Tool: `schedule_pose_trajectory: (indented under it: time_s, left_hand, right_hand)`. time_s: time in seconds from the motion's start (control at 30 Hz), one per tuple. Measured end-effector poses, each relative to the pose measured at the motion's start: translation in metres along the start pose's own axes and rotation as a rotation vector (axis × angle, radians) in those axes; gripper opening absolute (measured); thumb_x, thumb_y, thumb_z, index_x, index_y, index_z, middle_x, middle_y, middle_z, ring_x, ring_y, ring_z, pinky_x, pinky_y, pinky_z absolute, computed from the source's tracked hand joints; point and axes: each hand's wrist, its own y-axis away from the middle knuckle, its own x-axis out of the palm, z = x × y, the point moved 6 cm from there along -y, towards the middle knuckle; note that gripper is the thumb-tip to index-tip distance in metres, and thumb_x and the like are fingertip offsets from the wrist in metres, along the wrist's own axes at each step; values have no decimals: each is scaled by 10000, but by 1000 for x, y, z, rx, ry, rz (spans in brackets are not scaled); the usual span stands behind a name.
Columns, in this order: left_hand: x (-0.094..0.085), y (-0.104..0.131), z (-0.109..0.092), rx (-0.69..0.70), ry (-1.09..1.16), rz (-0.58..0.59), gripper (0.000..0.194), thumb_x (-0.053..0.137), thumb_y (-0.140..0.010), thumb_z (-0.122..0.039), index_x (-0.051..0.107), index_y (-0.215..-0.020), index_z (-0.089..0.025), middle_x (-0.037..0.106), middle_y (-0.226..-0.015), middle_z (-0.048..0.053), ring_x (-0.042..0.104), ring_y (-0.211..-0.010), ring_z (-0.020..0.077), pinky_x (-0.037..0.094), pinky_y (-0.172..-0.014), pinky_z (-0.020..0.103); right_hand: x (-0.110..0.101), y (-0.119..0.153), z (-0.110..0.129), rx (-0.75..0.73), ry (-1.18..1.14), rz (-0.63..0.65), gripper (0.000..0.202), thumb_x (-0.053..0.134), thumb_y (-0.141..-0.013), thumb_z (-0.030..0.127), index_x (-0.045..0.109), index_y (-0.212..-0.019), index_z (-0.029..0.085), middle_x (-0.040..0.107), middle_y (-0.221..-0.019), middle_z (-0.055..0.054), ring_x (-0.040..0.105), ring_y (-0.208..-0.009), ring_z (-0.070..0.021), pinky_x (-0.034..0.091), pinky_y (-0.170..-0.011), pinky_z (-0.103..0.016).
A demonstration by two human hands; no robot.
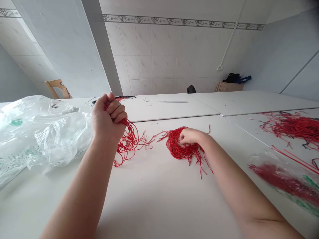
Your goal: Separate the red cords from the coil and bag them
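Left hand curled tight round red strings: thin, loopy, messy, hanging by white table. Right hand bent at red bundle on table: thick, curvy, straggly ends; can't tell if pinching.

We see rough, twisted red cords on a smooth white tabletop. At left, we find glossy, crinkled plastic bags.
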Motion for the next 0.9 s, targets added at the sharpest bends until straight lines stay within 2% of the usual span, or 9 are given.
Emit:
schedule_pose_trajectory:
  time_s: [0.17,0.23,0.37,0.43,0.53,0.67,0.73,0.83,0.9]
  left_hand:
    - [0,-2,2,-66,128,84,278,542,-1009,-124,612,-780,-265,372,-445,-57,309,-362,74,164,-368,250]
    - [1,-1,3,-68,145,65,281,530,-1017,-127,608,-781,-258,364,-441,-59,308,-354,73,167,-359,245]
    - [3,2,4,-35,114,-22,312,500,-1042,-135,585,-760,-237,336,-443,-68,290,-348,68,184,-347,224]
    - [4,4,5,-34,106,-26,317,498,-1045,-134,578,-755,-234,339,-448,-69,290,-352,66,186,-347,216]
    - [3,3,6,-56,119,12,310,511,-1034,-124,580,-756,-240,354,-447,-64,300,-356,67,181,-352,215]
    - [2,1,5,-67,131,44,298,533,-1016,-116,592,-756,-247,367,-442,-59,315,-357,70,178,-355,224]
    - [2,2,4,-48,121,13,315,517,-1028,-119,587,-744,-237,351,-440,-62,306,-351,65,179,-349,216]
    - [5,5,4,-14,90,-49,348,484,-1055,-135,577,-731,-220,318,-446,-71,287,-344,57,189,-336,196]
    - [7,8,4,1,68,-77,358,476,-1061,-143,573,-723,-210,301,-457,-75,275,-344,53,194,-326,187]
  right_hand:
    - [-43,33,-27,-12,-74,-182,83,626,-892,211,703,-874,188,766,-892,-50,643,-729,-153,444,-629,-256]
    - [-63,51,-34,-92,-167,-354,112,633,-916,280,707,-912,196,769,-952,-53,653,-771,-161,459,-656,-264]
    - [-98,83,-35,-434,-569,-835,215,607,-952,407,674,-970,203,759,-1080,-75,691,-954,-194,537,-832,-300]
    - [-102,89,-33,-493,-695,-944,219,585,-958,413,654,-999,209,742,-1178,-93,693,-1073,-218,559,-903,-337]
    - [-101,92,-22,-490,-665,-925,153,645,-898,365,658,-929,215,695,-1335,-98,639,-1264,-270,542,-1024,-395]
    - [-103,115,-6,-791,-772,-869,117,541,-894,326,628,-882,248,517,-1597,24,502,-1473,-271,479,-1147,-450]
    - [-103,125,-5,-821,-729,-876,107,562,-891,327,618,-852,245,469,-1630,35,426,-1534,-276,450,-1176,-466]
    - [-100,128,-5,-787,-672,-786,120,672,-855,331,619,-801,238,553,-1550,-3,396,-1554,-289,409,-1203,-486]
    - [-99,130,-3,-945,-858,-655,152,636,-856,379,595,-786,251,652,-1439,6,482,-1498,-289,424,-1186,-518]
